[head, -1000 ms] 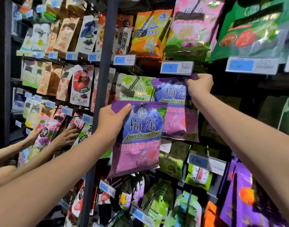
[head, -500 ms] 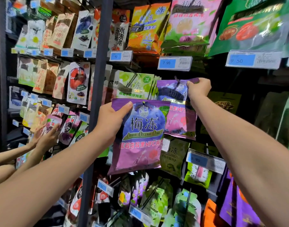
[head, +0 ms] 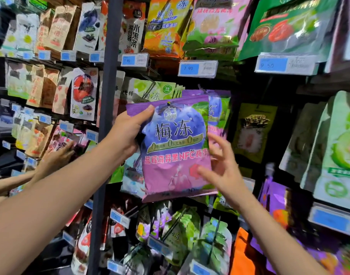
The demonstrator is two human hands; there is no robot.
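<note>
probably the purple pouch (head: pixel 176 151) is light, soft and slick; it is sealed, with its contents hidden, and is best pinched at the flat top seam. the left hand (head: pixel 128 132) grips its upper left corner, thumb on the front, holding it before the matching pouches (head: pixel 217 114) hanging behind. the right hand (head: pixel 223 169) is spread open at its lower right edge.

A dark display rack (head: pixel 109 92) of peg hooks stands here, its upright post left of middle. Snack pouches hang in rows: an orange pouch (head: pixel 164 26) and a pink-green pouch (head: pixel 213 22) along the top edge, purple packets (head: pixel 217 108) mid-rack, an olive pouch (head: pixel 253 132) just beside them. Blue price tags (head: pixel 198 68) front the hooks.
</note>
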